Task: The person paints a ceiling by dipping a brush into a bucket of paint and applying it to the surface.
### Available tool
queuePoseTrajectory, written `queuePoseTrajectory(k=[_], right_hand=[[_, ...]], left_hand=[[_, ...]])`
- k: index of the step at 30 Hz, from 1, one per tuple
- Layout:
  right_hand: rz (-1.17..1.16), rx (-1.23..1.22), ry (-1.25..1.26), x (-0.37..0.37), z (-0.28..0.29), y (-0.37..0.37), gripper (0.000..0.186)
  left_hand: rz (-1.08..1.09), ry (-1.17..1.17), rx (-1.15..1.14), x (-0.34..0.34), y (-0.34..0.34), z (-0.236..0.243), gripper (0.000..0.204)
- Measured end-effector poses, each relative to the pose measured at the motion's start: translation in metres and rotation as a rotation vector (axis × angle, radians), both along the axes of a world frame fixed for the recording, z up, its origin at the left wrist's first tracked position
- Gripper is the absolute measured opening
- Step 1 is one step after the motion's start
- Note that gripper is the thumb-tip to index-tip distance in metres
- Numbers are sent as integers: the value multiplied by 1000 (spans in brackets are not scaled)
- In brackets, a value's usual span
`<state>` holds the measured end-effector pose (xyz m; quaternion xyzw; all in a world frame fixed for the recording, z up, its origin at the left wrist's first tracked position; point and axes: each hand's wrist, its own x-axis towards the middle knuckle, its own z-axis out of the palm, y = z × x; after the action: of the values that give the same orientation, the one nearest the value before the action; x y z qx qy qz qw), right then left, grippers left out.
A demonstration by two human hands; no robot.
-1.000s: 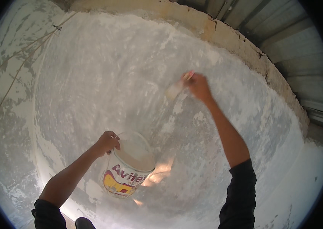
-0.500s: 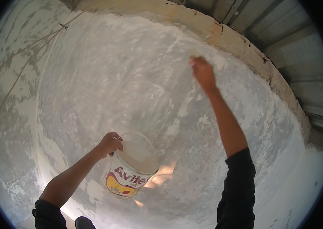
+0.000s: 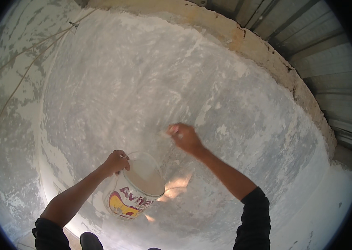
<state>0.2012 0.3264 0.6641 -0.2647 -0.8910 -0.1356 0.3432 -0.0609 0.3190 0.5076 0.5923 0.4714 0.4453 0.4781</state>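
My left hand (image 3: 116,162) is closed on the rim of a white plastic bucket (image 3: 119,193) with a red, yellow and purple print. The bucket hangs tilted in front of the wall, and pale, whitish stuff shows inside it. Up and to the right of its mouth, my right hand (image 3: 187,138) is closed with fingertips pinched together. Something small and pale seems to be in those fingers, too blurred to name. Behind both hands spreads a grey wall (image 3: 117,83) with patchy white smears.
A rough, unplastered beige ledge (image 3: 263,46) runs along the wall's top, under corrugated metal sheeting (image 3: 309,46). Thin cords (image 3: 22,79) stretch across the adjoining wall on the left. Patches of light (image 3: 176,189) fall beside the bucket.
My right hand has come down and left from high on the wall to just above the bucket. The bucket, still in my left hand, has shifted slightly left and down.
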Motion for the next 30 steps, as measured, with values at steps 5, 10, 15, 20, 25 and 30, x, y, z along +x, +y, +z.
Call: queuePoseTrajectory(k=[5, 10, 15, 20, 25, 30], right_hand=[[-210, 157, 248, 28, 119, -2, 13], [-312, 802, 306, 77, 239, -29, 11], [-287, 935, 441, 85, 266, -52, 14], [-290, 814, 217, 76, 204, -29, 14], [-220, 554, -54, 26, 59, -19, 25], [-106, 125, -166, 9, -76, -30, 23]], left_hand=[[26, -46, -12, -12, -8, 2, 34], [18, -70, 17, -9, -14, 9, 33], [8, -99, 41, -12, -14, 7, 33], [-4, -100, 42, -10, -16, 8, 34], [41, -76, 28, -15, -9, -4, 34], [54, -53, 9, -8, -7, -6, 34]])
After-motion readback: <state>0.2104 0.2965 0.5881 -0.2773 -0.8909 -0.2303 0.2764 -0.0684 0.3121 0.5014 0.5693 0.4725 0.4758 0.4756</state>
